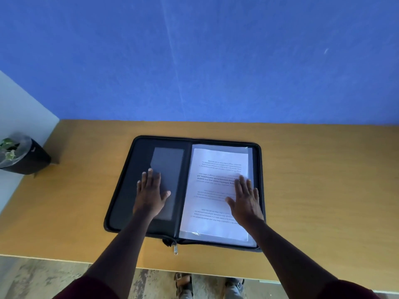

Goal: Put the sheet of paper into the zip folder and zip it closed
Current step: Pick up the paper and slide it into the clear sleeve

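Resting flat with fingers spread, both hands (151, 192) (244, 198) held nothing; the white printed paper sheet (216, 190) lay under the right hand, its long axis running twelve to six, inside the open black zip folder (121, 212).

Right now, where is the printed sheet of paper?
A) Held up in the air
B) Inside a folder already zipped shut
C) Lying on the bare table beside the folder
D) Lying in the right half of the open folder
D: the sheet of paper lies flat in the right half of the open zip folder, with the right hand resting flat on it.
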`<state>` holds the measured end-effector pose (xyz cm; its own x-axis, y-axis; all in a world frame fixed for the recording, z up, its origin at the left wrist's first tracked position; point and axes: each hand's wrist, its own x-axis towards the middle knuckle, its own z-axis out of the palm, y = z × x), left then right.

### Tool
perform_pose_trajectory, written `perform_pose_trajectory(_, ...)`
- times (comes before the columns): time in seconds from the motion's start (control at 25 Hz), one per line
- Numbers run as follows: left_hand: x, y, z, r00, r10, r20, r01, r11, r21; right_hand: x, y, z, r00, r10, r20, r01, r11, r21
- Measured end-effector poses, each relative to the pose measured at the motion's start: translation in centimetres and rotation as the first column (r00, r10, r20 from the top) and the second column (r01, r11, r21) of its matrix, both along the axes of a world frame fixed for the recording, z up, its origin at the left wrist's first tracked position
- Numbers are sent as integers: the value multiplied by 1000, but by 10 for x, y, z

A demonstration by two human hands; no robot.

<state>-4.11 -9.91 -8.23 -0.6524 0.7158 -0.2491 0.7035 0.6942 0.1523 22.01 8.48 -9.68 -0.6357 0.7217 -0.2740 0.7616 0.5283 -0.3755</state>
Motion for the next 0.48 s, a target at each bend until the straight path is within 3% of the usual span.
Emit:
perform_pose_trajectory(0.24,-49,-35,3,995,94,18,-93,994,-55,-3,-9,-11,999,-35,40,34,999,42)
perform_pose_trajectory(0.48,-87,-47,7,965,229,129,-219,972,-85,-6,-14,-19,994,-59,96,52,996,78)
